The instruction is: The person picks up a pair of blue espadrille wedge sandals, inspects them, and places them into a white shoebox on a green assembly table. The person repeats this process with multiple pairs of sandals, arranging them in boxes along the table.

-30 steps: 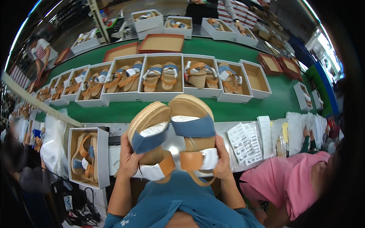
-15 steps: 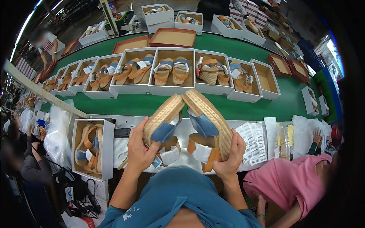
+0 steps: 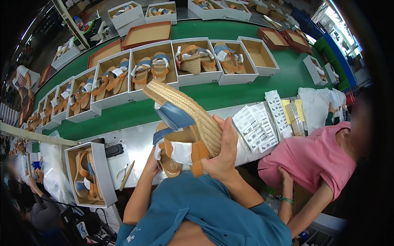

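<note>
Workshop. Metal worktop (image 3: 141, 141) ran from 8 o'clock to 3; beyond it a green belt (image 3: 119, 117) carried a row of white boxes (image 3: 236, 79), most with sandals inside, from 9 round to 1. At 9, a pale rail (image 3: 37, 133) slanted in near the worktop's left end. At 8, a tan-lined box (image 3: 107, 176) held more sandals; just right, a white mat (image 3: 115, 164) bore a black case (image 3: 114, 150), pliers (image 3: 122, 172) and a stick (image 3: 127, 176). Near centre, over the worktop, left hand (image 3: 152, 164), partly hidden, grasped the left sandal (image 3: 168, 166); right hand (image 3: 223, 158) gripped the right sandal (image 3: 201, 123) around its heel, woven sole outward. Bare metal showed between mat and sandals. At 3, label sheets (image 3: 254, 127) covered the metal; at 4, a person in pink (image 3: 303, 160) crowded the near edge.
</note>
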{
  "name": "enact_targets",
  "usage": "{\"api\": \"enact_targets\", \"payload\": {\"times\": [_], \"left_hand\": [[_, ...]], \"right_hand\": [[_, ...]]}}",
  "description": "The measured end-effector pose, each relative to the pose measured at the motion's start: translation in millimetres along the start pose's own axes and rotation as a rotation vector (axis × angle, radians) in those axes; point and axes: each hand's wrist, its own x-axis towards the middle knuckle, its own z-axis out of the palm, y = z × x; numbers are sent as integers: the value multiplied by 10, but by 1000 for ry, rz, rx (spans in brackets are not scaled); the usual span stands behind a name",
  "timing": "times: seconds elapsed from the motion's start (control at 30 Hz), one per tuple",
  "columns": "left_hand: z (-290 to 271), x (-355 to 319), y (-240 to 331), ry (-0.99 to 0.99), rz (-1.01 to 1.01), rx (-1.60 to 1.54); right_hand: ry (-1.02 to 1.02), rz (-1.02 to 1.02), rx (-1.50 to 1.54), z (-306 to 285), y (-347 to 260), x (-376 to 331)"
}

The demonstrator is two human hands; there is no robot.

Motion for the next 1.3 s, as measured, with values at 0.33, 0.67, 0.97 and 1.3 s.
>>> {"api": "enact_targets", "payload": {"times": [0.33,0.67,0.97,1.3], "left_hand": [[-456,38,90,285,81,487],[550,-615,756,-475,246,-390],[752,-566,753,-713,21,-766],[632,-634,836,-835,-156,-759]], "right_hand": [[1,-38,-75,72,-152,106],[-456,533,856,108,-358,3],[-272,585,-415,125,1727,-1664],[-132,931,351,253,1092,-932]]}}
